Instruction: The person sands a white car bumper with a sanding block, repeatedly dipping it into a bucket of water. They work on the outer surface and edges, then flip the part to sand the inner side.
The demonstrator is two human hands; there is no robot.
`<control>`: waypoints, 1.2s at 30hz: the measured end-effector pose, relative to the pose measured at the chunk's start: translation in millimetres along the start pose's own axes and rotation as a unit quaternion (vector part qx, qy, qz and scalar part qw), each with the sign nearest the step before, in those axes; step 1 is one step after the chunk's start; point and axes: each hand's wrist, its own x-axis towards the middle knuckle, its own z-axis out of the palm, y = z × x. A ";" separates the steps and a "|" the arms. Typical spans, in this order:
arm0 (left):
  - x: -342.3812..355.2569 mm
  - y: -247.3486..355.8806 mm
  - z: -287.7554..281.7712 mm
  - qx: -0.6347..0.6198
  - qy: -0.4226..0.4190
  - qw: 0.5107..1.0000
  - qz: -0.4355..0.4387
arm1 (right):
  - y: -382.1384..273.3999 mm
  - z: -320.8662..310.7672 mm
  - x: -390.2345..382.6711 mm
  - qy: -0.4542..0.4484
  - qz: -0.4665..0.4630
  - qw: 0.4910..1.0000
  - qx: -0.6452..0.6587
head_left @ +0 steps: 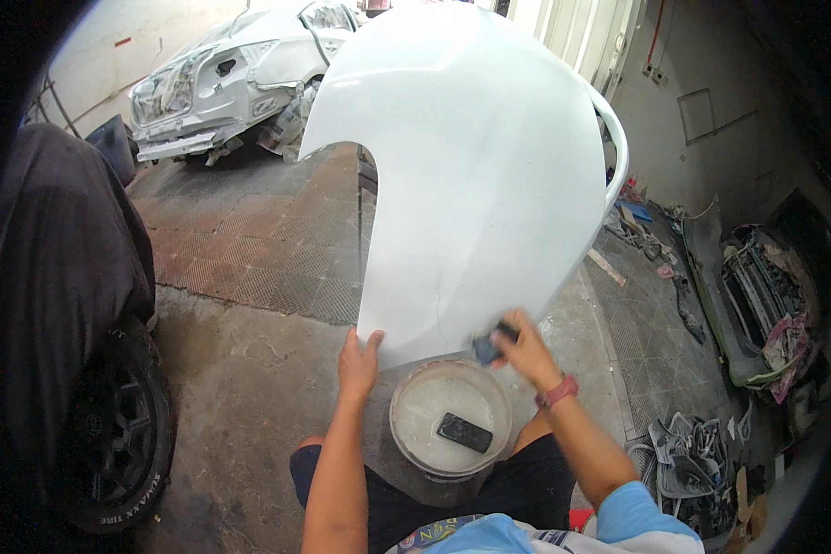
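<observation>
A large white car body panel (471, 203) with a curved cutout on its left fills the middle of the view. My left hand (360, 363) grips its lower left edge. At the panel's lower right, my right hand (521, 346) is closed on a dark block (489, 343), blurred, possibly with a grey sheet on it. Just below the panel, between my legs, is a round bucket (420, 388) of cloudy whitish liquid, with a black oblong block (464, 432) in it.
A partly masked white car (221, 92) stands behind at upper left. Near left, a dark cover (69, 222) drapes over something above a black-wheeled tyre (125, 434). Car parts (761, 314) and scrap (683, 462) lie along the right; a rubber-like tiled mat (240, 240) covers part of the floor.
</observation>
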 end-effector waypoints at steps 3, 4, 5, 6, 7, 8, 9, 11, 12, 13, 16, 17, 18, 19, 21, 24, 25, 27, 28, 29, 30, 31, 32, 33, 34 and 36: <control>-0.9 -0.3 0.8 -0.008 0.002 1.000 -0.006 | -90.2 -22.1 54.2 0.009 -0.184 0.982 -0.044; -1.2 -0.4 0.8 -0.010 0.003 1.000 -0.007 | -125.9 -25.3 76.5 0.056 -0.211 0.969 -0.111; -1.2 -0.7 1.1 -0.022 -0.003 1.000 -0.014 | -162.8 -29.6 96.1 0.078 -0.314 0.934 -0.154; -1.3 -1.1 0.8 -0.007 0.001 1.000 -0.006 | -198.5 -30.5 116.2 0.139 -0.333 0.913 -0.192; -1.1 -1.5 0.8 0.000 -0.001 1.000 -0.003 | -229.9 -28.6 131.9 0.178 -0.428 0.857 -0.224; -1.0 -2.0 0.4 -0.004 -0.001 1.000 0.004 | -259.5 -28.4 144.4 0.207 -0.407 0.861 -0.225; -0.7 -2.7 0.1 0.006 -0.003 1.000 -0.001 | -280.4 -23.6 149.9 0.217 -0.431 0.845 -0.230; 0.1 -4.2 -0.3 -0.010 -0.004 1.000 0.004 | -304.8 -9.6 148.6 0.255 -0.379 0.857 -0.239; 0.8 -4.8 -0.1 0.000 -0.004 1.000 -0.002 | -306.5 0.5 142.5 0.295 -0.389 0.840 -0.238; 1.1 -5.4 0.1 -0.003 -0.003 1.000 0.000 | -305.9 8.9 136.8 0.282 -0.369 0.849 -0.252; 1.4 -5.6 2.0 0.002 0.000 1.000 0.000 | -282.7 31.5 121.0 0.297 -0.309 0.855 -0.292; 1.0 -5.0 2.6 -0.003 -0.003 1.000 -0.004 | -271.8 37.5 117.6 0.255 -0.307 0.864 -0.308; 0.4 -3.8 3.2 0.015 0.004 1.000 -0.001 | -266.1 38.3 119.6 0.239 -0.335 0.857 -0.310; -0.5 -2.6 3.3 0.023 0.009 1.000 -0.002 | -259.4 40.6 119.7 0.205 -0.300 0.873 -0.326; -3.1 0.2 3.1 0.027 0.015 1.000 -0.006 | -261.3 36.1 128.9 0.276 -0.406 0.823 -0.286; -5.0 5.6 0.9 0.042 0.004 0.999 -0.009 | -267.5 33.7 135.1 0.309 -0.419 0.821 -0.234; -5.7 6.8 -0.4 0.051 0.000 0.999 -0.010 | -267.7 34.7 133.9 0.328 -0.439 0.797 -0.255; -6.3 8.0 -2.1 0.041 0.003 0.999 -0.004 | -259.7 40.7 126.4 0.283 -0.362 0.837 -0.297; -6.3 8.2 -2.8 0.030 0.000 1.000 -0.002 | -256.8 42.6 122.8 0.230 -0.348 0.861 -0.290; -6.3 8.0 -3.2 0.020 -0.003 1.000 0.000 | -257.9 42.4 122.2 0.247 -0.385 0.840 -0.290; -6.6 7.5 -3.6 0.021 0.004 1.000 0.005 | -261.5 40.8 122.9 0.258 -0.404 0.827 -0.293; -6.7 6.7 -3.4 0.021 0.012 1.000 0.010 | -265.1 39.3 124.1 0.282 -0.403 0.818 -0.298; -7.1 5.6 -3.1 0.009 0.012 1.000 0.019 | -269.9 35.8 127.9 0.312 -0.418 0.817 -0.245; -7.4 4.7 -2.6 0.027 0.014 0.999 0.008 | -270.8 33.5 133.8 0.312 -0.436 0.824 -0.184; -7.5 3.6 -2.0 0.031 0.012 0.999 0.006 | -266.2 32.0 136.2 0.311 -0.410 0.828 -0.225; -6.7 1.6 -0.1 0.033 0.010 0.999 0.006 | -251.4 28.0 138.0 0.298 -0.394 0.826 -0.271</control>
